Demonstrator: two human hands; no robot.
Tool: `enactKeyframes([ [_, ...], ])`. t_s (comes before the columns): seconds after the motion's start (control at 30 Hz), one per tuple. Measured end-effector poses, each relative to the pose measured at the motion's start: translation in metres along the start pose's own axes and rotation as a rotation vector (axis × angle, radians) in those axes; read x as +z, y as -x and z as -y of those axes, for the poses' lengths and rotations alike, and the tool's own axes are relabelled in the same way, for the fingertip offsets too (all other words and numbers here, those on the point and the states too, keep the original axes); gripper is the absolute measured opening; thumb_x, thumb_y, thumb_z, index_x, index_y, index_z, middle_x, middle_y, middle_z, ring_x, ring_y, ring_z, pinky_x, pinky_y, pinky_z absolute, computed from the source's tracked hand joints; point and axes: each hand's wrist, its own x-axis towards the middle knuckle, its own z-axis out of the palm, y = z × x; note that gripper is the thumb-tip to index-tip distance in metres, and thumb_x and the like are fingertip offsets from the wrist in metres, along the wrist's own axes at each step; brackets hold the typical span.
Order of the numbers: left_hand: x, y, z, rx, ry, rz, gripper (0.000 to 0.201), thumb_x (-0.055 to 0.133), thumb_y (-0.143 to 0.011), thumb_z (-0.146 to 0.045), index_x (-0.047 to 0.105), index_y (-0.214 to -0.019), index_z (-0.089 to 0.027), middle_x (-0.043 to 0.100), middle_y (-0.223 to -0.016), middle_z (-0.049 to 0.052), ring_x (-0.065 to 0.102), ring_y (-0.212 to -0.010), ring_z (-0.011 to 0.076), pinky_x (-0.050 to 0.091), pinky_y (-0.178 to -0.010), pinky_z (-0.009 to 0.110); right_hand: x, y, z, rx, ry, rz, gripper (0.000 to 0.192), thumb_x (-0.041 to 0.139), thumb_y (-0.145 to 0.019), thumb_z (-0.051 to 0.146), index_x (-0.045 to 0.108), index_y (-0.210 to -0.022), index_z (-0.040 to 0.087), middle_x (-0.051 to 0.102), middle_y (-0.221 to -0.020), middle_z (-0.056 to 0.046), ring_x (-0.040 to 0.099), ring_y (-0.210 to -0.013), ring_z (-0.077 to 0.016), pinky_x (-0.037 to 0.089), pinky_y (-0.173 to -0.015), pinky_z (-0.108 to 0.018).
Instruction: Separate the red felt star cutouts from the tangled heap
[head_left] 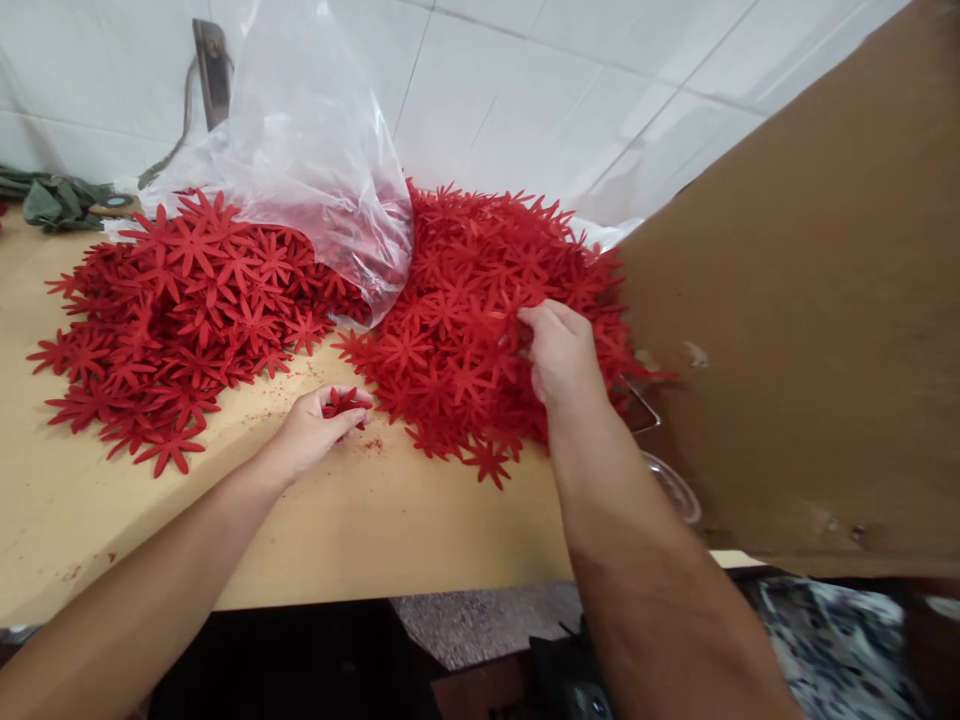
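Note:
Many red flower-shaped cutouts with narrow petals lie in two heaps, a left pile and a right pile. My left hand is just above the table between the piles, its fingers curled round a few red flower cutouts. At the right pile, my right hand has its thumb and index finger pinched together over the flowers. What lies between those fingertips, if anything, I cannot make out.
A clear plastic bag drapes over the back of the left pile. The brown cardboard panel rises at the right, beside a clear plastic piece. Red crumbs dot the wooden table. Dark green cloth lies back left against the tiled wall.

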Motion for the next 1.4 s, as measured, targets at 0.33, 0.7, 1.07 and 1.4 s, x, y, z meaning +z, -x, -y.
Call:
enactKeyframes([
  [0.33, -0.001, -0.001, 0.002, 0.023, -0.014, 0.017, 0.01, 0.058, -0.07, -0.011, 0.058, -0.079, -0.014, 0.06, -0.067, -0.001, 0.054, -0.062, 0.007, 0.036, -0.057, 0.02, -0.003, 0.0, 0.005, 0.08, -0.05, 0.11, 0.023, 0.056, -0.068, -0.002, 0.045, -0.063, 0.018, 0.051, -0.051, 0.007, 0.051, -0.045, -0.0075, 0.046, -0.052, -0.024],
  [0.7, -0.001, -0.002, 0.002, 0.017, -0.012, 0.021, 0.011, 0.058, -0.07, -0.013, 0.059, -0.081, -0.015, 0.059, -0.067, -0.002, 0.053, -0.061, 0.0063, 0.036, -0.056, 0.02, -0.004, -0.007, -0.001, -0.004, 0.027, 0.003, 0.018, 0.057, -0.07, 0.001, 0.05, -0.065, 0.017, 0.05, -0.049, 0.006, 0.044, -0.041, -0.0071, 0.038, -0.048, -0.024],
  [1.07, -0.003, -0.002, 0.003, 0.031, -0.012, 0.024, 0.013, 0.06, -0.067, -0.015, 0.059, -0.08, -0.015, 0.06, -0.067, -0.001, 0.054, -0.064, 0.0067, 0.037, -0.056, 0.019, -0.014, -0.014, -0.001, -0.095, 0.168, -0.092, 0.031, 0.051, -0.082, 0.026, 0.042, -0.053, 0.02, 0.031, -0.036, 0.008, 0.033, -0.033, -0.0071, 0.031, -0.042, -0.025],
  [1.4, -0.001, 0.0, -0.001, 0.006, -0.027, 0.018, 0.011, 0.058, -0.07, -0.013, 0.059, -0.08, -0.014, 0.06, -0.067, -0.001, 0.053, -0.061, 0.0064, 0.036, -0.058, 0.02, -0.022, -0.021, 0.0, -0.028, 0.122, 0.136, 0.012, 0.059, -0.067, 0.004, 0.055, -0.068, 0.016, 0.051, -0.054, 0.005, 0.043, -0.044, -0.0069, 0.035, -0.051, -0.026],
])
